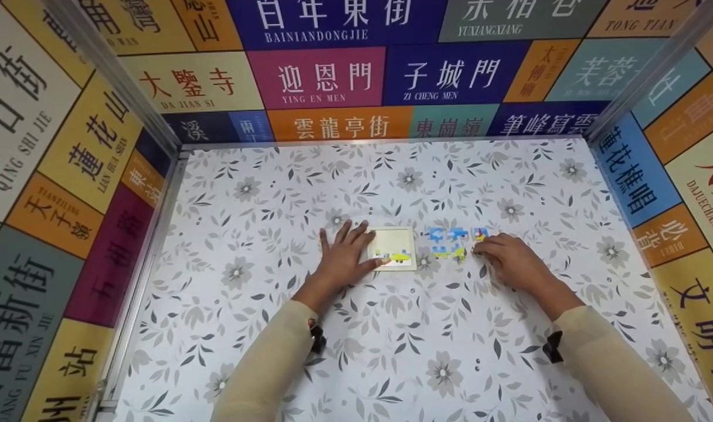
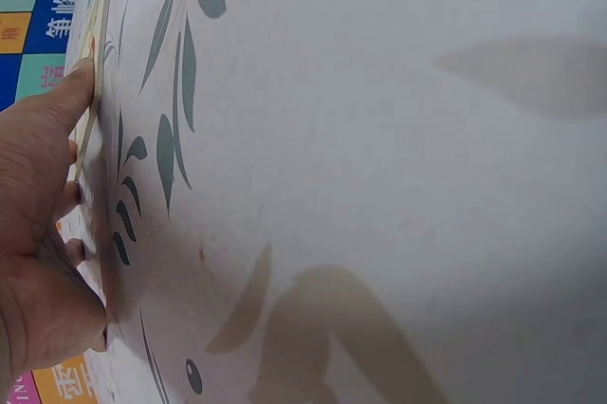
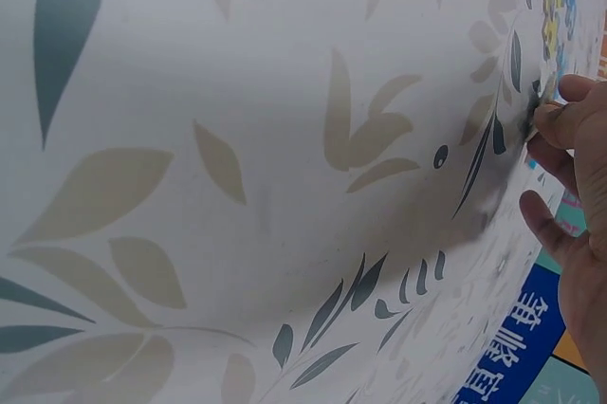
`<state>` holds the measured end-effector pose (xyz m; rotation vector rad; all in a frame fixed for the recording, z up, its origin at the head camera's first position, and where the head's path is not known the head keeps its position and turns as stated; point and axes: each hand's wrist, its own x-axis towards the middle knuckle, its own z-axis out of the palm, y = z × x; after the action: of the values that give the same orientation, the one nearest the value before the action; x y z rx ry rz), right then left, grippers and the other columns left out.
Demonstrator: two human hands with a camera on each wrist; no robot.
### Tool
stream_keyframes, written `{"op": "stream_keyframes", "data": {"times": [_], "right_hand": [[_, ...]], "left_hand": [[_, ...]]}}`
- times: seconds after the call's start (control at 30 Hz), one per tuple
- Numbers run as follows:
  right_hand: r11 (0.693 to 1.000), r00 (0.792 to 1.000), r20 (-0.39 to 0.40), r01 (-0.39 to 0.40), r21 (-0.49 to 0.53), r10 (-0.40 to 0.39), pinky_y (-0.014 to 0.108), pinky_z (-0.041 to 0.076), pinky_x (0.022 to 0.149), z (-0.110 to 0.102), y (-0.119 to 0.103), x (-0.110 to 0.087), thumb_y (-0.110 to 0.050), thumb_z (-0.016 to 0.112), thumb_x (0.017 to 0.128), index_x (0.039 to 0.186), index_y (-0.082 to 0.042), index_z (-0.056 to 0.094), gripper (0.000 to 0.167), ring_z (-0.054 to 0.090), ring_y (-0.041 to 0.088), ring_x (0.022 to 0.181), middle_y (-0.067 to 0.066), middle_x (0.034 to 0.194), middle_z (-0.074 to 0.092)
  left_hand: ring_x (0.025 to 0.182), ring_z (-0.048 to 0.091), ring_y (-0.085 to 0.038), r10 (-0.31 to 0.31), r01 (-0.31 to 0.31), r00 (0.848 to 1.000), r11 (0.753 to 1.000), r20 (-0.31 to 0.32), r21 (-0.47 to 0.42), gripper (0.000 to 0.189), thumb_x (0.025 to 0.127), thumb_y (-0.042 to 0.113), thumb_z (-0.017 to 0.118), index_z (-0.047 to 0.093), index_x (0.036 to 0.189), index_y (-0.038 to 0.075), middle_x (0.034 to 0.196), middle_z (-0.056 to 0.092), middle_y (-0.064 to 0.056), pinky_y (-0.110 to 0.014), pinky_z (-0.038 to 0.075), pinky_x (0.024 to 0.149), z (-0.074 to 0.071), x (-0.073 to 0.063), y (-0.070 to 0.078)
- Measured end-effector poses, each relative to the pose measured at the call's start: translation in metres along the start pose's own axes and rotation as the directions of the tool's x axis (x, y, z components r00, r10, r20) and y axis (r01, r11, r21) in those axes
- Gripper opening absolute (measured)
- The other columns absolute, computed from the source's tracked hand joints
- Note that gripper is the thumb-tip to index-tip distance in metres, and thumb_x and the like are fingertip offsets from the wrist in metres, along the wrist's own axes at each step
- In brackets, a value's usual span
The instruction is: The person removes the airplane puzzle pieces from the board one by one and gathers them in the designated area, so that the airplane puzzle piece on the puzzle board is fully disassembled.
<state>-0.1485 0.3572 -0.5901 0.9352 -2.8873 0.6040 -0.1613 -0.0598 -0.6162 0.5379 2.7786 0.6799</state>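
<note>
A cream square puzzle tray (image 1: 393, 237) lies near the middle of the table, with pieces showing a yellow shape (image 1: 400, 257) along its near edge. My left hand (image 1: 342, 258) rests at the tray's left side, fingers spread and thumb over the lower left corner. In the left wrist view a fingertip (image 2: 78, 86) touches the tray's edge. To the right of the tray lie several blue and yellow puzzle pieces (image 1: 457, 233). My right hand (image 1: 512, 261) is at their right end, fingertips bunched low over the table, pinching a small piece mostly hidden by them.
A white tablecloth (image 1: 391, 340) with grey flowers and leaves covers the table. Panels with coloured street-name signs (image 1: 333, 76) stand along the back and both sides. Dark wrist bands (image 1: 317, 339) sit over the beige sleeves.
</note>
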Motion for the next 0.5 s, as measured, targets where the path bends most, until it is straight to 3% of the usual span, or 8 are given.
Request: {"op": "stream_keyframes", "data": {"times": [0.3, 0.5], "right_hand": [[0.998, 0.998, 0.018, -0.062, -0.021, 0.062, 0.066, 0.057, 0.101, -0.0021, -0.0011, -0.0004, 0.007, 0.069, 0.102, 0.122, -0.007, 0.080, 0.026, 0.074, 0.044, 0.114, 0.016, 0.122, 0.080], [0.997, 1.000, 0.006, -0.024, -0.067, 0.025, 0.064, 0.060, 0.093, -0.0007, -0.0015, 0.0030, 0.006, 0.070, 0.101, 0.117, -0.007, 0.081, 0.024, 0.077, 0.042, 0.105, 0.014, 0.114, 0.082]], "left_hand": [[0.175, 0.010, -0.034, -0.003, 0.003, 1.000, 1.000, 0.002, -0.004, 0.077, 0.108, 0.064, 0.057, 0.042, 0.173, 0.024, 0.185, 0.026, 0.000, -0.084, -0.005, 0.130, -0.0007, -0.0016, 0.0011], [0.175, 0.011, -0.035, 0.000, 0.000, 1.000, 1.000, -0.010, -0.018, 0.077, 0.108, 0.064, 0.058, 0.042, 0.172, 0.025, 0.185, 0.028, -0.001, -0.083, -0.006, 0.130, -0.0011, -0.0017, 0.0015]]}}
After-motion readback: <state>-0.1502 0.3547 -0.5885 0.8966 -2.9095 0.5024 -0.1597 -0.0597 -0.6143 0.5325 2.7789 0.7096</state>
